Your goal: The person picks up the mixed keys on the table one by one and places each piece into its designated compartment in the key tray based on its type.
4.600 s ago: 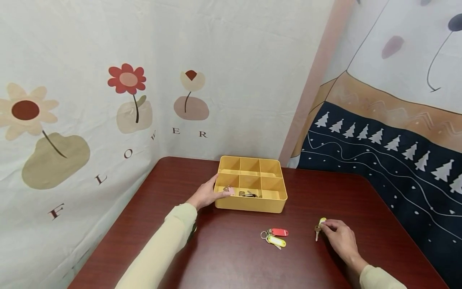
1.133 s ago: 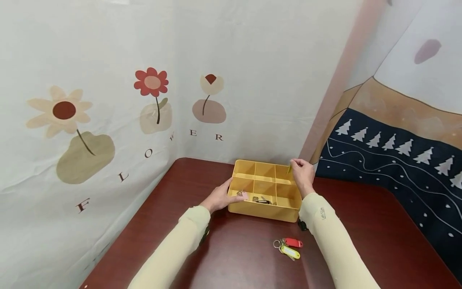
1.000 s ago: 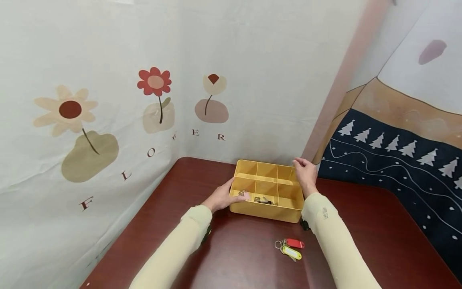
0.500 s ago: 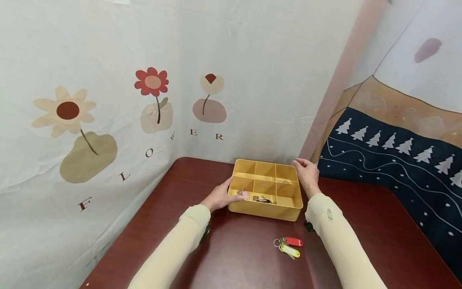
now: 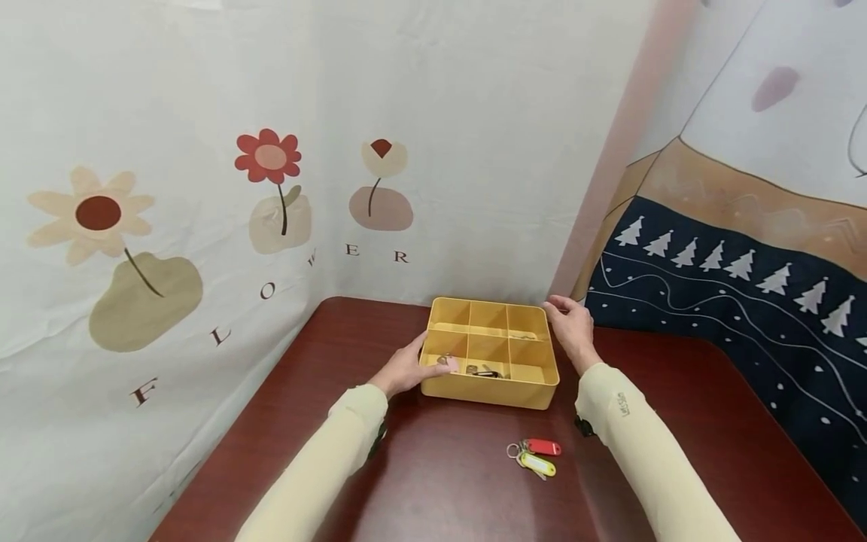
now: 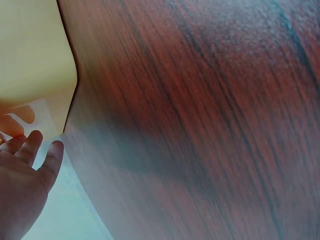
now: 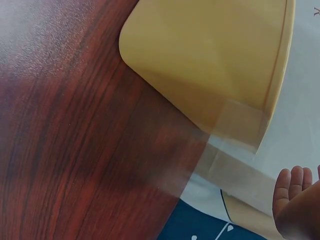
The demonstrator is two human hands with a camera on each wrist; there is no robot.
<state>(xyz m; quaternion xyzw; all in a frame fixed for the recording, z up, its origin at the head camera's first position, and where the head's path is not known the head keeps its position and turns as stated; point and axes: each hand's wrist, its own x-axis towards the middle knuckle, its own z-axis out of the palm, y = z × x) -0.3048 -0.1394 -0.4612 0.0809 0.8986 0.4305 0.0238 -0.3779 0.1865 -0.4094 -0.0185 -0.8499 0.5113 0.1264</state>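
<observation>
A yellow divided box (image 5: 488, 391) stands near the table's far edge. My left hand (image 5: 404, 367) rests at its front left corner, thumb across the front rim and fingers along the left wall. In the left wrist view several fingers (image 6: 31, 145) extend beside that wall. My right hand (image 5: 572, 330) is at the box's back right corner, fingers loosely bent and holding nothing. Small metal keys (image 5: 521, 337) lie low in the back right compartment, partly hidden by the divider. A pink tag (image 5: 452, 364) lies in the front left compartment, dark and metal keys (image 5: 484, 372) in the front middle one.
On the reddish-brown table (image 5: 433, 474), in front of the box, lie keys on a ring with a red tag (image 5: 543, 447) and a yellow tag (image 5: 538, 464). Printed cloth (image 5: 488, 188) hangs close behind the table and along its sides.
The right hand picked up a yellow-tagged key from the table's right, carried it over the back right compartment and let it go inside. It then drew slightly aside. The left hand stayed at the box.
</observation>
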